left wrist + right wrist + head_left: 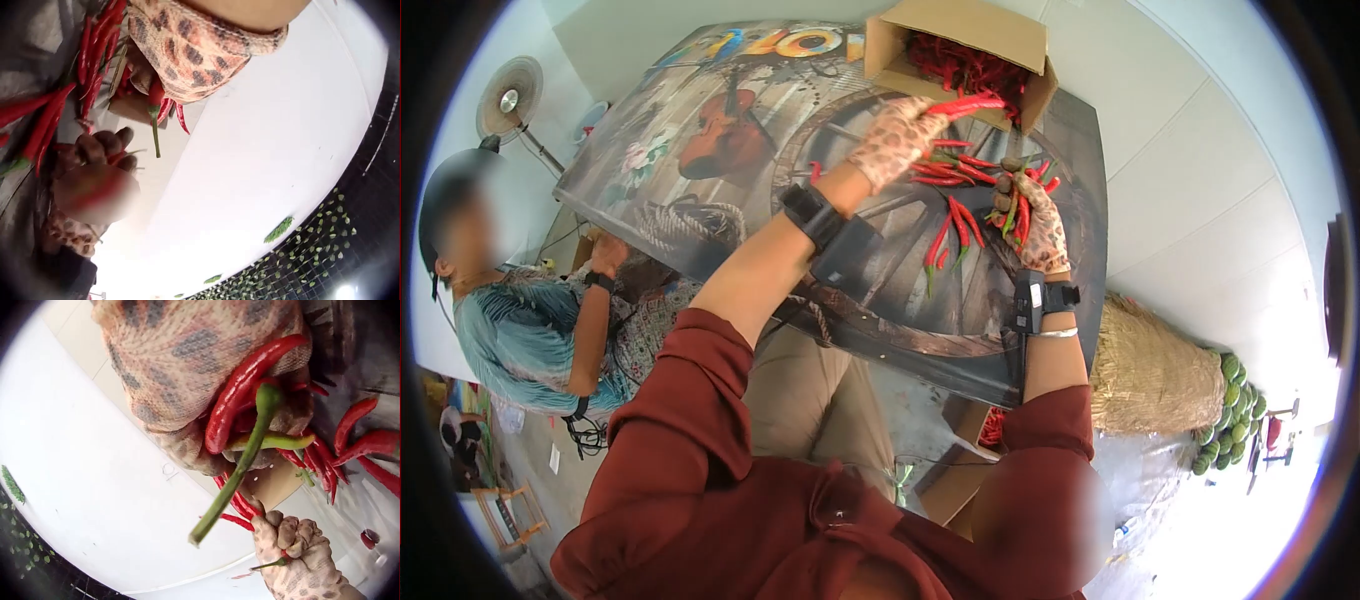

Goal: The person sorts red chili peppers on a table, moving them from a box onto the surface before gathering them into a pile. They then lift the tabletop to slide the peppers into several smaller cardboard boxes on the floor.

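Note:
In the head view my left hand (895,140), in a spotted glove, grips red chilies (972,104) at the mouth of the cardboard box. A green stem (155,128) hangs below that hand in the left wrist view. My gloved right hand (1040,228) holds several chilies at the table's right side. The right wrist view shows a red chili (240,387) and a yellow-green one (281,441) in the right hand (194,369), with a long green stem crossing in front. Loose red chilies (945,175) lie on the table between the hands; others (958,225) lie nearer me.
The cardboard box (955,25), lying open towards me, holds many chilies at the table's far edge. Another person (530,330) sits at the left. A lower box (950,490) with chilies stands below the printed table (640,110). Green produce (1232,415) is at the right.

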`<state>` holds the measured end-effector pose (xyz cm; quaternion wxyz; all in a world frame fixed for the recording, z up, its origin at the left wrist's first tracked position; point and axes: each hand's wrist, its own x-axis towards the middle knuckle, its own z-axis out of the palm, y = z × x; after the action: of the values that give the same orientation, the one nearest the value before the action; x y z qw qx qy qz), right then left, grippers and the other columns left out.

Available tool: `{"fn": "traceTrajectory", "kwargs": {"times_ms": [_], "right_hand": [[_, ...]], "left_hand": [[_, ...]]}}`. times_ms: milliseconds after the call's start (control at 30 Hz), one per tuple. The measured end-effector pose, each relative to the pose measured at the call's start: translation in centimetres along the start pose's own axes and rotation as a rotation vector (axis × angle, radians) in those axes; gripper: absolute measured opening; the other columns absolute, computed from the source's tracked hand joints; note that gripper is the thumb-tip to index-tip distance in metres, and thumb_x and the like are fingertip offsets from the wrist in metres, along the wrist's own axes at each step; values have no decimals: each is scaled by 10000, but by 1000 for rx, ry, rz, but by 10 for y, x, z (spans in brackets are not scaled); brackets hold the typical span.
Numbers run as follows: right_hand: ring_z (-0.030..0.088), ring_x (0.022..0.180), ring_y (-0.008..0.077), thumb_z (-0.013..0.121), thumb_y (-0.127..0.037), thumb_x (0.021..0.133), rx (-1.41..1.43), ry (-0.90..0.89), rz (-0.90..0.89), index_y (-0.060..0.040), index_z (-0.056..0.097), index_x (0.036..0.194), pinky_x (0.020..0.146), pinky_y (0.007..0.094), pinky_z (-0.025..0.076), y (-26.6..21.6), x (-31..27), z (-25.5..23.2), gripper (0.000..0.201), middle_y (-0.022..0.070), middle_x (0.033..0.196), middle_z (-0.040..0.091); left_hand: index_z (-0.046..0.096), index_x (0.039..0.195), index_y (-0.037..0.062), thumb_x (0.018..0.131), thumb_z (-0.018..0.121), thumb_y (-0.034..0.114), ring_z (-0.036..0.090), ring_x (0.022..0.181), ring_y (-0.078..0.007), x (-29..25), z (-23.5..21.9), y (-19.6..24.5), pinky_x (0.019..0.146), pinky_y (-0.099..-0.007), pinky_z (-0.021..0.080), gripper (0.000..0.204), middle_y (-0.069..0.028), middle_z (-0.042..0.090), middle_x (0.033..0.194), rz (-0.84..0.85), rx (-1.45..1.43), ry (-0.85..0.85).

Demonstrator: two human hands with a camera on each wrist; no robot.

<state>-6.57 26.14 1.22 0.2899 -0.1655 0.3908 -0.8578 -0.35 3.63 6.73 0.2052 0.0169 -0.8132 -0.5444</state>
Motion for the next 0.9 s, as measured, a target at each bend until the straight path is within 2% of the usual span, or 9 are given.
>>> {"fn": "traceTrajectory", "kwargs": {"times_ms": [100,133,200,267,300,400,600,733,900], "right_hand": [[574,685,136,594,-181,878,-34,-17,11,-25,548,1137,570,251,482,2,3,-4,306,52,885,617],[574,685,136,594,-181,878,-37,-16,11,-25,548,1137,570,251,482,1,1,-2,306,52,885,617],[583,686,130,612,-209,873,-186,153,19,-31,555,1122,566,257,489,0,-3,4,311,44,879,619],[600,691,130,622,-232,872,-161,171,10,-38,569,1098,577,263,502,2,0,5,303,43,864,626],[613,710,135,618,-232,876,-164,162,22,-37,572,1089,596,268,514,1,0,8,293,48,868,632],[645,766,161,603,-231,887,-125,196,59,-33,581,1067,660,294,546,2,-2,16,269,69,908,652],[636,898,207,556,-185,908,33,162,24,3,572,1120,790,318,527,-2,-9,32,284,114,1012,642],[613,738,161,558,-199,899,54,87,-8,-22,588,1048,626,290,512,-1,0,2,233,85,878,636],[529,616,124,581,-210,888,-47,233,-51,-44,581,1001,527,257,443,-1,-7,18,200,37,731,544]], "left_hand": [[574,1119,-48,912,555,200,625,851,-207,-10,37,-3,755,-288,501,324,-189,636,1008,153,179,-101],[586,1098,-46,897,563,188,624,889,-231,-10,50,-7,798,-308,491,310,-189,639,1007,-21,10,-153],[595,1087,-22,887,570,193,626,752,-201,-13,72,-19,658,-268,491,295,-158,651,875,256,18,-11],[592,1093,-14,897,537,168,627,837,-229,-11,77,-28,711,-281,496,274,-191,637,966,408,214,13],[602,1086,-9,920,501,193,615,879,-218,-13,74,-32,740,-277,495,280,-189,626,1001,816,688,143],[581,1088,41,909,484,199,590,923,-237,-7,91,-42,753,-324,486,258,-114,615,956,225,2,-375],[554,1140,43,911,506,251,555,1013,-287,-32,75,-4,850,-381,457,313,-134,604,1036,379,467,-217],[557,1172,63,910,519,274,519,1098,-289,-39,52,-2,946,-367,410,339,-155,584,1114,507,505,-89],[589,1131,53,905,562,290,573,989,-253,-34,-17,-18,856,-340,465,329,-117,596,1102,257,189,-68]]}}
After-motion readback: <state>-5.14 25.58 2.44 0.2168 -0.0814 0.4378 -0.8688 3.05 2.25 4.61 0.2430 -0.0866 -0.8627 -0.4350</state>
